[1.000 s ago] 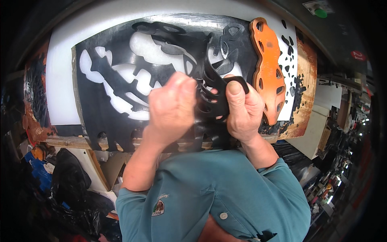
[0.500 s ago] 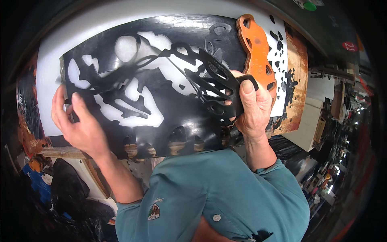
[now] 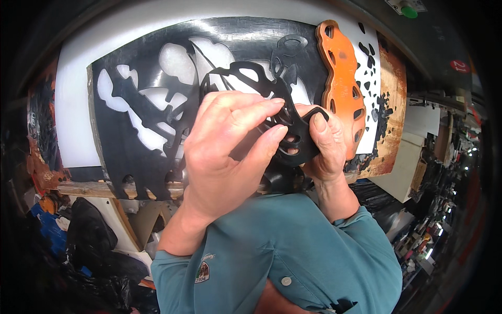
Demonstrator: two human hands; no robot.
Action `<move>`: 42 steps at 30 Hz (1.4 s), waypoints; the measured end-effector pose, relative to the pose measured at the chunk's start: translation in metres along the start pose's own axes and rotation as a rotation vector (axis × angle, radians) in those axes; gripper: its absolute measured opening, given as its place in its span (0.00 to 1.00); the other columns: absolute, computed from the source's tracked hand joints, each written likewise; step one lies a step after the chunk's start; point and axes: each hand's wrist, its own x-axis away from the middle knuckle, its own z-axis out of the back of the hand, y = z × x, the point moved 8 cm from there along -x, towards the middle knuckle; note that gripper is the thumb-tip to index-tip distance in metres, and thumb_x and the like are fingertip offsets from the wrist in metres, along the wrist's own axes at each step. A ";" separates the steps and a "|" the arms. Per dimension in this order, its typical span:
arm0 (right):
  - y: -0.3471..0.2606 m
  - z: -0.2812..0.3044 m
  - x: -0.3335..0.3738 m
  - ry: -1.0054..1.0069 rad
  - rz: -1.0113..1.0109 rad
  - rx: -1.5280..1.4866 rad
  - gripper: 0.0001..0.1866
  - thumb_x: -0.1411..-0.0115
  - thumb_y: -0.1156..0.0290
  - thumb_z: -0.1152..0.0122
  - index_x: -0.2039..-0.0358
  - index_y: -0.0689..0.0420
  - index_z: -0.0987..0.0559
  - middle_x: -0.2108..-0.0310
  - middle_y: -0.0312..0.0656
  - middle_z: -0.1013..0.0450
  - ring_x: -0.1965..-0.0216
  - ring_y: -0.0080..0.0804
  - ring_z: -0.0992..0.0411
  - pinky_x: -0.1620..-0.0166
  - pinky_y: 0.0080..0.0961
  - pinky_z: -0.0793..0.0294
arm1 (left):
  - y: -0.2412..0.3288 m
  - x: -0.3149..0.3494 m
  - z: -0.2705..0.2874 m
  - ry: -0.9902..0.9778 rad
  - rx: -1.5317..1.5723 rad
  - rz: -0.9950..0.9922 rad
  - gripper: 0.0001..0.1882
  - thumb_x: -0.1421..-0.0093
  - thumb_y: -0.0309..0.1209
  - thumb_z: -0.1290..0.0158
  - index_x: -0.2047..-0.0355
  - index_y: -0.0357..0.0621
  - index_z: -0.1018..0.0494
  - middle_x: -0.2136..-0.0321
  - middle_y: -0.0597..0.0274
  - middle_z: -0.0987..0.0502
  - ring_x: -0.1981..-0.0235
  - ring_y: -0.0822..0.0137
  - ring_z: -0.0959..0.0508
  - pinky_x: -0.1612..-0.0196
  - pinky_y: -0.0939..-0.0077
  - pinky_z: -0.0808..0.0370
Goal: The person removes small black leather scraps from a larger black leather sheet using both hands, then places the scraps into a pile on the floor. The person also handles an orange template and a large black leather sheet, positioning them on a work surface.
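Note:
My right hand (image 3: pixel 327 144) grips a flexible black cut-out piece (image 3: pixel 303 131), pierced by several oval holes, with the thumb on top along its right end. My left hand (image 3: pixel 222 152) reaches across it, thumb and fingertips bent onto the piece around its holes, hiding much of its left part. Whether a small scrap is between those fingertips I cannot make out. Beneath both hands lies a large black sheet (image 3: pixel 130 157) with many shapes cut out of it, the white board showing through. Right of the sheet rests a wavy-edged orange cutting die (image 3: pixel 342 78) with oval openings.
Under the sheet is a white board (image 3: pixel 76 115); several small black scraps (image 3: pixel 368 73) are scattered right of the die. A worn brown board edge (image 3: pixel 392 104) follows further right. A dark machine part with a green button (image 3: pixel 409 11) overhangs the far right. Black bags (image 3: pixel 94 230) sit lower left.
My left hand has left the sheet's left edge and come right onto the cut-out piece. The sheet has shifted a little. My right hand keeps its grip.

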 end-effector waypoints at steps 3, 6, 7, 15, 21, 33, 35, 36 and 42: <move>0.002 -0.003 -0.002 -0.043 -0.003 0.003 0.19 0.25 0.61 0.42 0.48 0.67 0.19 0.53 0.48 0.17 0.59 0.25 0.20 0.56 0.20 0.20 | -0.009 0.002 -0.001 -0.038 0.221 0.141 0.18 0.47 0.18 0.32 0.54 0.37 0.17 0.64 0.57 0.17 0.61 0.64 0.18 0.57 0.73 0.21; 0.005 -0.003 -0.002 0.001 0.000 0.108 0.18 0.24 0.63 0.43 0.51 0.67 0.17 0.55 0.44 0.17 0.58 0.23 0.22 0.52 0.22 0.22 | -0.020 0.003 -0.002 -0.058 0.272 0.302 0.16 0.45 0.18 0.33 0.55 0.36 0.18 0.65 0.58 0.17 0.64 0.69 0.18 0.57 0.77 0.22; 0.004 -0.004 -0.004 0.000 0.035 0.188 0.18 0.24 0.63 0.42 0.51 0.67 0.17 0.59 0.40 0.18 0.60 0.18 0.25 0.54 0.19 0.25 | -0.023 0.004 -0.001 -0.063 0.247 0.348 0.15 0.45 0.19 0.33 0.56 0.35 0.18 0.65 0.59 0.16 0.65 0.70 0.18 0.57 0.78 0.22; 0.007 -0.008 -0.004 -0.017 0.013 0.180 0.19 0.24 0.62 0.43 0.50 0.67 0.17 0.58 0.42 0.17 0.64 0.19 0.23 0.58 0.18 0.23 | -0.038 0.016 -0.001 0.128 0.600 0.573 0.04 0.30 0.23 0.44 0.60 0.34 0.21 0.68 0.66 0.17 0.65 0.79 0.21 0.58 0.82 0.24; -0.009 0.012 -0.006 0.073 0.065 -0.082 0.20 0.23 0.59 0.46 0.51 0.66 0.19 0.61 0.43 0.17 0.68 0.20 0.21 0.64 0.17 0.21 | -0.064 0.023 0.049 0.320 0.615 0.518 0.13 0.22 0.32 0.55 0.65 0.40 0.31 0.72 0.66 0.34 0.67 0.69 0.33 0.58 0.71 0.34; -0.093 0.091 0.006 0.454 0.250 0.128 0.16 0.24 0.58 0.45 0.55 0.57 0.18 0.69 0.36 0.19 0.75 0.21 0.22 0.75 0.16 0.22 | -0.086 0.084 0.022 0.013 -0.145 0.413 0.06 0.39 0.20 0.36 0.61 0.37 0.21 0.71 0.58 0.18 0.74 0.71 0.18 0.70 0.76 0.22; -0.156 0.129 0.016 0.597 0.474 0.041 0.13 0.24 0.62 0.44 0.55 0.58 0.19 0.67 0.40 0.18 0.74 0.25 0.20 0.75 0.18 0.20 | -0.102 0.093 0.027 0.101 -0.054 0.596 0.05 0.37 0.21 0.36 0.61 0.36 0.20 0.71 0.58 0.17 0.75 0.73 0.18 0.71 0.78 0.21; -0.190 0.141 0.026 0.650 0.610 0.033 0.12 0.24 0.64 0.45 0.54 0.59 0.20 0.65 0.42 0.18 0.73 0.27 0.19 0.74 0.19 0.19 | -0.102 0.092 0.028 0.126 -0.036 0.574 0.05 0.35 0.22 0.37 0.60 0.35 0.19 0.71 0.59 0.16 0.75 0.75 0.19 0.72 0.79 0.21; -0.285 0.103 0.046 0.235 0.760 0.288 0.14 0.24 0.65 0.45 0.50 0.63 0.19 0.58 0.47 0.17 0.69 0.32 0.17 0.68 0.22 0.15 | -0.100 0.083 0.027 0.105 0.085 0.672 0.07 0.31 0.26 0.40 0.58 0.35 0.19 0.70 0.64 0.18 0.70 0.78 0.20 0.64 0.80 0.20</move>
